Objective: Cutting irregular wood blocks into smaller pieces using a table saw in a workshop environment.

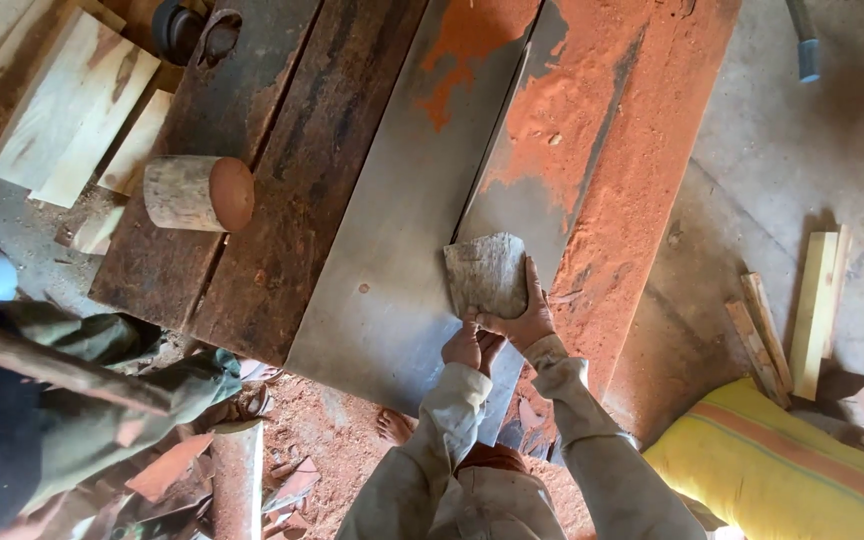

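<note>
A short chunk of log with grey bark (487,273) rests on the grey metal saw table (392,250). My right hand (524,318) grips its right side and lower edge, fingers spread up along the bark. My left hand (464,347) is curled against the chunk's lower edge, just left of the right hand. Both sleeves are pale and dusty. A dark slot in the table runs from the chunk toward the top.
Red sawdust (612,150) covers the table's right side. A short round log (197,193) lies on the dark wooden planks at left. Pale boards (62,100) are stacked top left. Another person in green clothing (72,390) stands at left. A yellow sack (782,470) and wood offcuts (802,310) lie at right.
</note>
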